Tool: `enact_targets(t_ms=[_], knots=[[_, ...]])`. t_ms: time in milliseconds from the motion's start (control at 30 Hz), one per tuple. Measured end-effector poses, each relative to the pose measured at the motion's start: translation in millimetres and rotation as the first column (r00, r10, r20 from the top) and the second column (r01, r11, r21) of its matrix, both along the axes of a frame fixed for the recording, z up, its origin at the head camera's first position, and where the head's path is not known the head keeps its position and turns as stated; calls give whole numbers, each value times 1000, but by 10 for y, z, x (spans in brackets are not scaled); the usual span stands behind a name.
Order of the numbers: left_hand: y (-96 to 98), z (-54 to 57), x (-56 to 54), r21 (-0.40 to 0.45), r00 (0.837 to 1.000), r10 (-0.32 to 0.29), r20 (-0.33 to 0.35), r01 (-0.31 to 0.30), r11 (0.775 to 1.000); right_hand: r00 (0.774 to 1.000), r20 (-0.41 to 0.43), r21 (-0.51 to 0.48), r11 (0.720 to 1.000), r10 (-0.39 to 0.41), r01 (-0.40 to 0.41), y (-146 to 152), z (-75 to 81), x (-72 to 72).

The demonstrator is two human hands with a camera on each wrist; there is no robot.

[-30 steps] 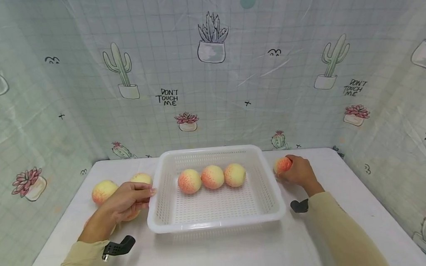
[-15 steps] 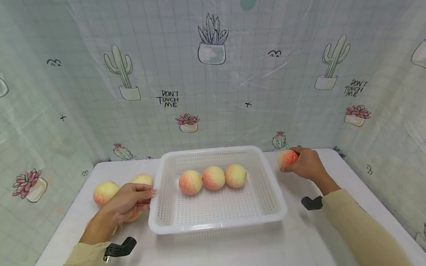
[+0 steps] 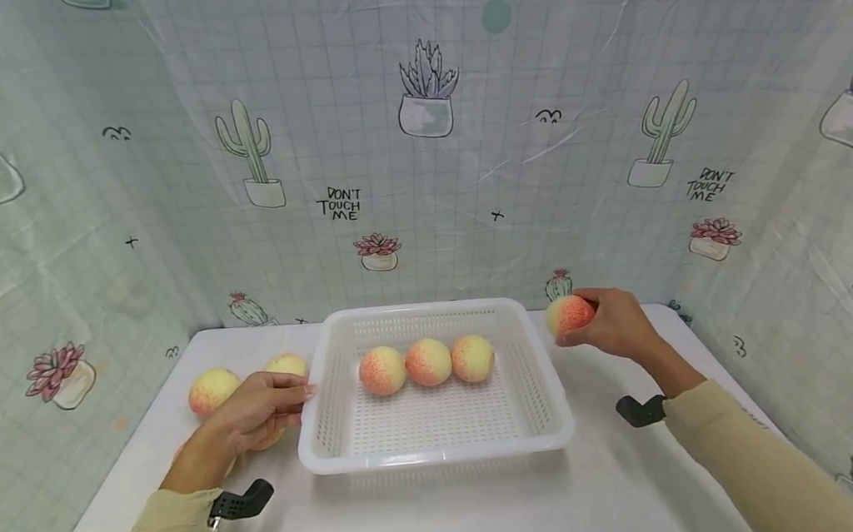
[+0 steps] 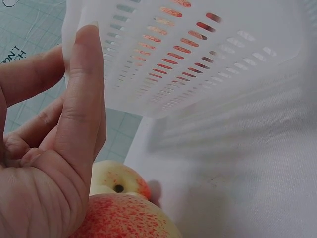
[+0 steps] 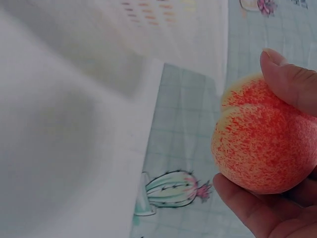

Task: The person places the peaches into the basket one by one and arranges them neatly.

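A peach [image 3: 571, 315], red and pale yellow, is gripped between the thumb and fingers of my right hand [image 3: 615, 326], just off the right side of the white basket [image 3: 441, 454]. Up close, the right wrist view shows the held peach [image 5: 262, 139] with the thumb on one side and fingers on the other. My left hand [image 3: 261, 408] pinches the basket's left rim; the left wrist view shows its fingers at the perforated basket wall [image 4: 163, 74]. Inside the basket three peaches [image 3: 428, 362] sit in a row toward the back.
Several more peaches, one at the far left [image 3: 213, 391] and another behind the left hand [image 3: 287, 365], lie on the white table [image 3: 446, 515], some partly hidden by that hand. A cactus-print curtain [image 3: 419, 166] stands around the table's back and sides.
The right hand has raised the peach off the table, first shifting right, then slightly back left toward the basket. The left hand stays on the rim; the three peaches have not moved.
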State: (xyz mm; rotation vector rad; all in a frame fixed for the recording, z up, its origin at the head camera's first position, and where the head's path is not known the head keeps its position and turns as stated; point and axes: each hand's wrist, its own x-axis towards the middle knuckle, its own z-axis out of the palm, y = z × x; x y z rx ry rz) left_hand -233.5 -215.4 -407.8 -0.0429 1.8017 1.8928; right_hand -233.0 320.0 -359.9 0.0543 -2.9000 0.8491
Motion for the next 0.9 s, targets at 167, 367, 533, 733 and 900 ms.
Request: enact_targets(t_ms=[167, 367, 533, 733, 900], knots=[[-9, -16, 2, -5, 1000, -2, 6, 2, 1000, 999, -15, 20, 999, 49, -49, -141, 152, 77], [-14, -16, 2, 0, 1000, -10, -5, 10, 1000, 993, -33, 49, 993, 110, -108, -307, 294, 144], [-21, -3, 1, 0, 1000, -6, -14, 6, 1000, 985, -44, 45, 985, 167, -165, -465, 363, 158], [-19, 18, 8, -8, 1000, -2, -15, 2, 1000, 969, -36, 32, 969, 244, -243, -665, 383, 134], [-7, 24, 14, -16, 1000, -6, -18, 6, 1000, 955, -21, 4, 955, 296, -296, -809, 385, 114]])
